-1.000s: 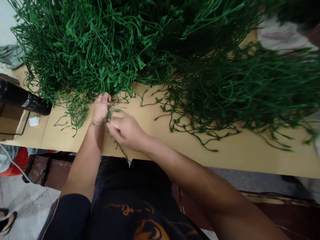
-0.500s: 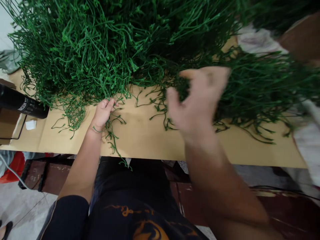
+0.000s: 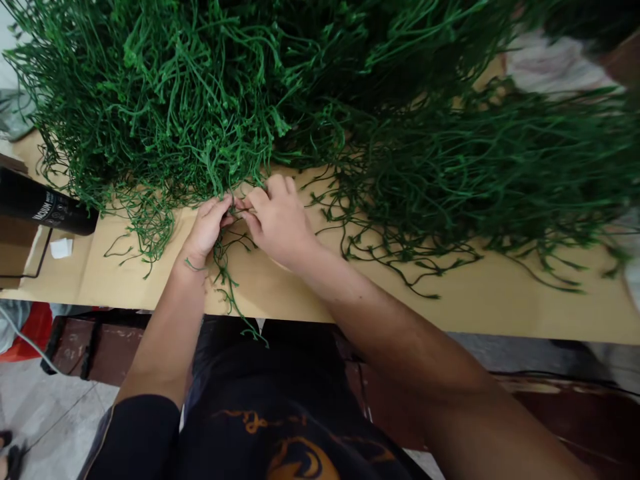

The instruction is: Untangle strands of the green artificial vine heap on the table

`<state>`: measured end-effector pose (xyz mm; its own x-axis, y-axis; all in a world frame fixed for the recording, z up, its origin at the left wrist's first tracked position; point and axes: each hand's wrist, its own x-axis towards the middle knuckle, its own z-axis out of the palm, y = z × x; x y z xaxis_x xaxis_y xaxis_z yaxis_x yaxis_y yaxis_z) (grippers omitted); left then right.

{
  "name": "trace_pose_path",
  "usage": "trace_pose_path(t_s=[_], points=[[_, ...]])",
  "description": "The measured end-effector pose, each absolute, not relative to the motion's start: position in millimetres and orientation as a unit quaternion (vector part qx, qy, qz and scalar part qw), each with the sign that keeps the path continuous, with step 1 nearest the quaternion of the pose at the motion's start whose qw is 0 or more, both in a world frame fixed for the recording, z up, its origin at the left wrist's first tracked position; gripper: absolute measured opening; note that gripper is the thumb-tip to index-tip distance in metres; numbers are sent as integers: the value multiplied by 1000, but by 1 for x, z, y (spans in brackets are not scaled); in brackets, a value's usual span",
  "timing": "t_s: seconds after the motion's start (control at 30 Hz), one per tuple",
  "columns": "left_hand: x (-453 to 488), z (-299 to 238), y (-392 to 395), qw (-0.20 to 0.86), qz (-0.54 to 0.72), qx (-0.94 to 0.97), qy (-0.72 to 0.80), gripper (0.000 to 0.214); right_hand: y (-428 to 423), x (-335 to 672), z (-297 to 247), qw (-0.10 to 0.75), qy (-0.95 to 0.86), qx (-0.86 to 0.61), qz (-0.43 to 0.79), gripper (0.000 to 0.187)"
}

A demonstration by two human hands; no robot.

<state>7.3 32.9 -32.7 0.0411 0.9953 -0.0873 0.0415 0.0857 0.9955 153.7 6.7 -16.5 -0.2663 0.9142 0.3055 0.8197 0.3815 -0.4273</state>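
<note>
A large heap of green plastic stems (image 3: 190, 100) with small forked tips fills the far side of the table. At its near edge my left hand (image 3: 209, 227) is closed, thumb against fingers, on a few green stems whose ends trail down past the wrist. My right hand (image 3: 283, 223) is right beside it, fingers pinched on the same stems, the fingertips nearly meeting. Exactly how many stems lie between the fingers is hidden. Loose stem ends (image 3: 230, 293) hang over the table's front edge.
A second pile of green stems (image 3: 490, 173) spreads to the right. On the left lies a black vacuum bottle (image 3: 47, 203) near a small white paper piece (image 3: 61, 248). Brown board (image 3: 280, 293) covers the tabletop. White sacking (image 3: 555, 63) shows at the back right.
My right hand has swept left from the right-hand pile to meet my left hand and closed on the stems there. The left hand has stayed nearly in place.
</note>
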Motion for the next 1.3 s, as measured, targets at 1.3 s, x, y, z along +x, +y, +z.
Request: trace_pose_path(t_s=[1.3], points=[[14,-37,27,453,421,626,475,28,6,161,5,345,-832,-434,28,33]])
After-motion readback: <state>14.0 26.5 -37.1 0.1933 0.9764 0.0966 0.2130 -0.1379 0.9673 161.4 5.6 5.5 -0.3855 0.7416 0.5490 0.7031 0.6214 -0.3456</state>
